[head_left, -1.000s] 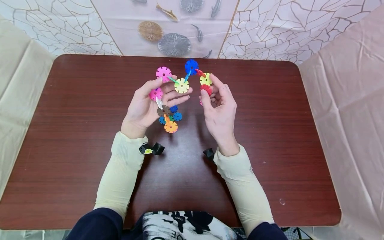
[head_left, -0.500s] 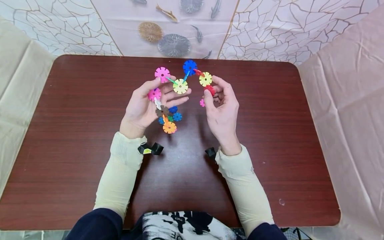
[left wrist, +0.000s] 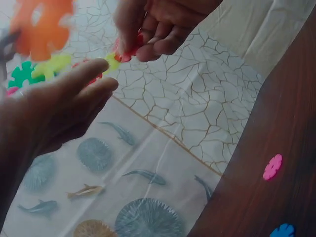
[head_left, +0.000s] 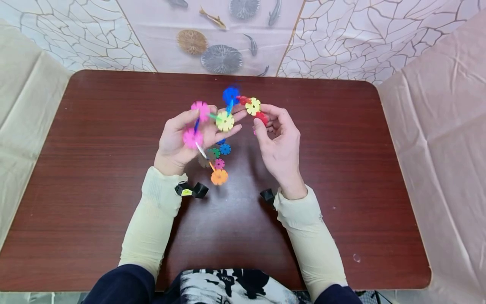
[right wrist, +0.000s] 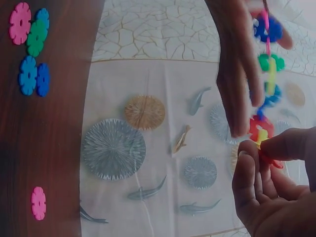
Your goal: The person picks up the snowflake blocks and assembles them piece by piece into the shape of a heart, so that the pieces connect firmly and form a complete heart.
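A chain of colourful notched plastic discs hangs between both hands above the table. My right hand (head_left: 280,141) pinches a red disc (head_left: 262,118) at the chain's right end, joined to a yellow disc (head_left: 253,106). From there it runs through a blue disc (head_left: 230,95) and a pale yellow one (head_left: 225,121) to pink discs (head_left: 193,138). My left hand (head_left: 175,145) is spread palm up, with straight fingers beneath the chain and the thumb by the upper pink disc. An orange disc (head_left: 219,177) dangles at the lower end. In the right wrist view the left fingertips sit close to the pinched disc.
Loose discs lie on the brown table (head_left: 341,169): a green disc (right wrist: 37,38), a pink disc (right wrist: 20,23) and several blue discs (right wrist: 28,75) grouped together, plus a pink disc (right wrist: 38,203) apart. Patterned cloth (head_left: 243,38) stands behind the table.
The chain's left part has dropped nearer the body and its orange end hangs lower. The blue disc has moved left. Left fingers now come closer to the right hand, which still holds the red disc.
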Available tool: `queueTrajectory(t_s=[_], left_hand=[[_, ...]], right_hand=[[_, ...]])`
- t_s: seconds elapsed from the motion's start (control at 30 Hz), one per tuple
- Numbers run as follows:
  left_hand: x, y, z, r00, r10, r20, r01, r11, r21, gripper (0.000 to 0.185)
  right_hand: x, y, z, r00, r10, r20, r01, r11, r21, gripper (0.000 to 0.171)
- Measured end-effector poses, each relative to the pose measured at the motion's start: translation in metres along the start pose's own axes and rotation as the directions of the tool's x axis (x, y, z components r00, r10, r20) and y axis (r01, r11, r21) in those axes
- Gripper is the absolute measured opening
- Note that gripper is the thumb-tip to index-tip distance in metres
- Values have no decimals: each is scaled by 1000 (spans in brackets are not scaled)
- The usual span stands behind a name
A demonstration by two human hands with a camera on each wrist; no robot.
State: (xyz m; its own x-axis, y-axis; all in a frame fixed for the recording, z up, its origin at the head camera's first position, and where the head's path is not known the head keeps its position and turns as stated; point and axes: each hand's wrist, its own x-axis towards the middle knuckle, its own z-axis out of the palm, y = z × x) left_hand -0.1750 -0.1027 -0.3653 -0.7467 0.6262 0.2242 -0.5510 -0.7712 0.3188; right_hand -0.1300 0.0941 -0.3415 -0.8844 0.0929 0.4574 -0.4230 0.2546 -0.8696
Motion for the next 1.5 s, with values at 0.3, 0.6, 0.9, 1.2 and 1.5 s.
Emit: queueTrajectory(t_s=[0.3,0.6,0.9,1.2,1.5], left_hand=[[7,-5,4,993,-36,-114,48,994,98,37],[6,-4,5,1000,-3,-8,4,991,137,64],[5,-2,5,997,76,5,-75,986,149,64],[2,-1,6,997,76,-9,-74,988,133,61],[2,-1,6,997,83,-3,-82,983,162,59]], right_hand=[[-1,1,1,999,-33,-10,33,999,-20,21],[-2,7,3,995,-94,27,96,994,-47,21],[-6,30,4,985,-169,31,171,980,-99,35],[-10,30,8,972,-219,-89,209,971,-113,23],[-11,29,10,971,-221,-93,209,970,-125,20]])
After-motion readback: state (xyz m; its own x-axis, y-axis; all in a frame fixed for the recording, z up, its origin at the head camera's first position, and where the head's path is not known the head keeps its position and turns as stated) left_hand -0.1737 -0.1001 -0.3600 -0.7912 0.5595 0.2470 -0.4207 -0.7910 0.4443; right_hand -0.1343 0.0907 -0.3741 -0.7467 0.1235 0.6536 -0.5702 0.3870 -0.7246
